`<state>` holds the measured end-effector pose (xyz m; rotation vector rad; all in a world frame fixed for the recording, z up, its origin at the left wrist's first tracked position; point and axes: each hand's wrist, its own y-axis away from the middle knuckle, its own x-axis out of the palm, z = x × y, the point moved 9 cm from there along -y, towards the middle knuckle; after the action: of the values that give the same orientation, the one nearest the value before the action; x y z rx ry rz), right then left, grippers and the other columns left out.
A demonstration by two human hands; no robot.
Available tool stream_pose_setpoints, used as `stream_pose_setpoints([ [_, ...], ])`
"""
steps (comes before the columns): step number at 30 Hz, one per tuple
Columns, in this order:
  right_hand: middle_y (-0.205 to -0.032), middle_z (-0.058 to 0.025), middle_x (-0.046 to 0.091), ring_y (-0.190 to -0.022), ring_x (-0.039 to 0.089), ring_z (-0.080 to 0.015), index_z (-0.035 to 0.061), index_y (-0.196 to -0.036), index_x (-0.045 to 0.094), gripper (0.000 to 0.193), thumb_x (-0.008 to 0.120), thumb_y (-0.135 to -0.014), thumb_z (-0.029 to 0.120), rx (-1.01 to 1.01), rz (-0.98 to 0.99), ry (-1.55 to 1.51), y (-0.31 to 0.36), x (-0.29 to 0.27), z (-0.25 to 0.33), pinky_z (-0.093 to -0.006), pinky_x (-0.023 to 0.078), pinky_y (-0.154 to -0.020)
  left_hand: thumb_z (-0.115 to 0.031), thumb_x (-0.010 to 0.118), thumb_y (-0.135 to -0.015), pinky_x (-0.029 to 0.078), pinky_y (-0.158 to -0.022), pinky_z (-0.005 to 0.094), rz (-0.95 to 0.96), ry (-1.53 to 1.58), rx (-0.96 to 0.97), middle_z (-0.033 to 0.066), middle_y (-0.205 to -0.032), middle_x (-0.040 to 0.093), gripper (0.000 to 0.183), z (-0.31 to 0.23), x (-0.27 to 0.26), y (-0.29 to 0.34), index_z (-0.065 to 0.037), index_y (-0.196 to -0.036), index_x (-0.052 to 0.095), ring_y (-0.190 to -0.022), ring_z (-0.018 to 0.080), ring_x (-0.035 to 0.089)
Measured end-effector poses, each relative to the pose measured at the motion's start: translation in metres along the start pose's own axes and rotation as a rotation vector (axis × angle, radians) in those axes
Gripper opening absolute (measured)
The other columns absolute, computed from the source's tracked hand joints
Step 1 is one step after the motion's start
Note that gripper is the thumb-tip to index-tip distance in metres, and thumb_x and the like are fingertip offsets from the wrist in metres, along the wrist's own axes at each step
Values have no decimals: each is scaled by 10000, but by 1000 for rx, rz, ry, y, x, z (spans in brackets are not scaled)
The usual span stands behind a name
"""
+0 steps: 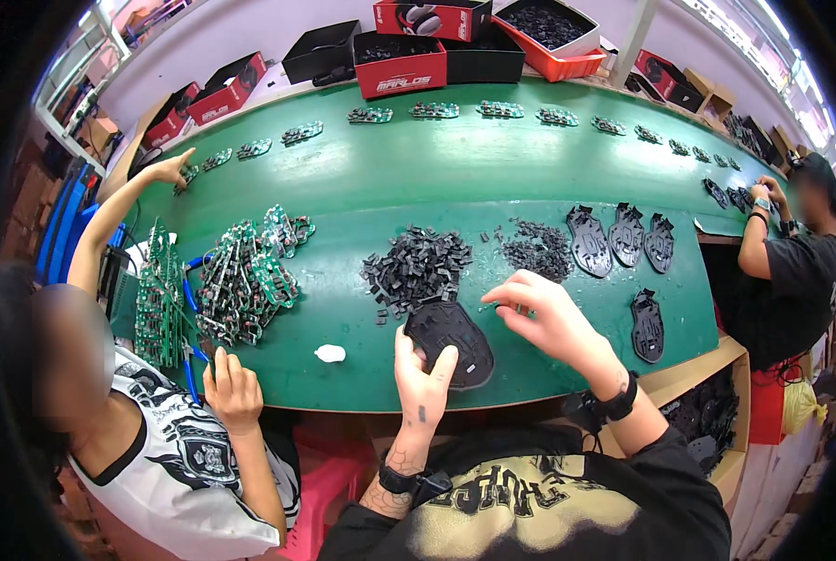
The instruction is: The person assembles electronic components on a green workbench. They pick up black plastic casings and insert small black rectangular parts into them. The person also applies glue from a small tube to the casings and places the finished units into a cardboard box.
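Near the front edge of the green table, my left hand (415, 372) grips a black plastic shell (457, 348), tilted, with its moulded inner side showing. Just right of the shell hovers my right hand (553, 323), its fingers bent and drawn close together; anything between the fingertips is too small to make out. Behind the shell lies a heap of small black plastic pieces (420, 262). A looser pile of tinier black parts (537, 251) spreads beyond my right hand. Three similar shells (627, 231) stand in a row to the right, with a single shell (648, 325) nearer me.
Circuit boards (245, 271) are heaped at left beside a co-worker (184, 439), whose arm reaches a line of boards (435, 110) along the back. A white blob-shaped item (330, 353) lies nearby. Another co-worker (796, 243) works at right. A carton of black parts (707, 416) adjoins the table.
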<state>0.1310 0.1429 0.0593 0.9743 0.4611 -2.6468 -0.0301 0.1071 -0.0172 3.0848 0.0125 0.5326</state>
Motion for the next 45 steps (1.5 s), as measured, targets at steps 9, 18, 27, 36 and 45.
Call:
stream_pose_setpoints([
  [9, -797, -44, 676, -691, 617, -91, 43, -885, 698, 132, 685, -757, 15, 185, -353, -297, 41, -8, 2, -218, 467, -566, 32, 616, -822, 466, -898, 314, 24, -79, 111, 97, -1124, 528, 464, -9, 25, 4, -1, -1207, 358, -1008, 161, 557],
  [18, -937, -31, 606, -820, 590, -105, 30, -845, 629, 130, 723, -756, 48, 369, -248, -698, 65, -16, -43, -245, 500, -747, -1, 614, -829, 440, -908, 311, 153, -127, 104, 96, -1115, 488, 469, -5, 79, 5, -2, -1207, 336, -1012, 156, 523],
  [27, -1003, -52, 653, -887, 612, -118, -8, -1084, 602, 248, 624, -840, 31, 455, -221, -1031, 100, -41, -86, -272, 484, -845, -49, 602, -839, 494, -818, 307, 383, -174, 31, 130, -1105, 530, 528, 9, 137, 3, 12, -1277, 313, -947, 181, 576],
  [36, -936, -82, 640, -779, 616, -158, 23, -1141, 552, 374, 649, -781, 60, 581, -896, -815, 135, -278, -254, -300, 490, -714, -10, 523, -904, 486, -796, 282, 11, -614, 216, 129, -1006, 599, 417, -26, 34, 23, 35, -1293, 378, -873, 190, 585],
  [45, -1067, -166, 624, -988, 600, -280, 52, -1108, 563, 593, 815, -607, 244, 839, -1400, 377, 194, -429, -429, -369, 470, -871, -1, 511, -911, 496, -721, 312, -134, -1086, 468, 111, -859, 630, 227, -34, 35, 24, 50, -1130, 540, -754, 198, 590],
])
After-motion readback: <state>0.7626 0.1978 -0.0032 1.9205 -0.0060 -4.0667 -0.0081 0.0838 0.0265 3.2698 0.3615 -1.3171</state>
